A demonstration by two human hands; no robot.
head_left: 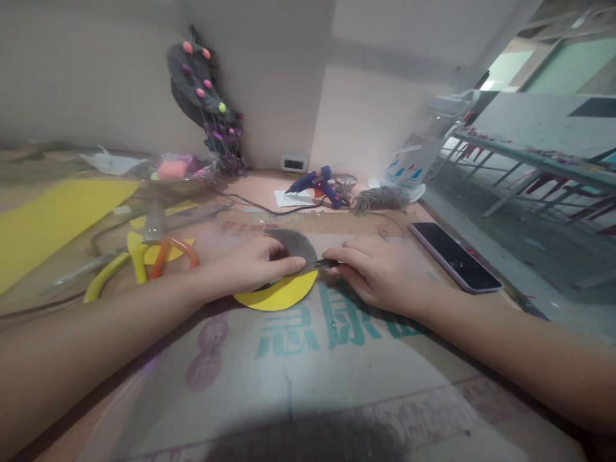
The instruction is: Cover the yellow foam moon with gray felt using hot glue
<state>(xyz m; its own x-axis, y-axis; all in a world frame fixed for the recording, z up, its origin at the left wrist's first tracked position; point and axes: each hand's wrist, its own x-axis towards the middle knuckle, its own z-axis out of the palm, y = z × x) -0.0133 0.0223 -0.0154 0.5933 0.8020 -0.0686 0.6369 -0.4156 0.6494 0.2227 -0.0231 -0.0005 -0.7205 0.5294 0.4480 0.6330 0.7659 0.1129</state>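
Over the printed cardboard (240, 391), we grip the grey-and-yellow crescent (299, 245) in our left hand (257, 260), while our right hand (373, 269) pinches a small dark piece (326, 264) at its right edge.

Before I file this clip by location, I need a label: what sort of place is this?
Probably a craft workshop or classroom, judging by the blue glue gun, the bundle of grey yarn and the decorated grey crescent at the back.
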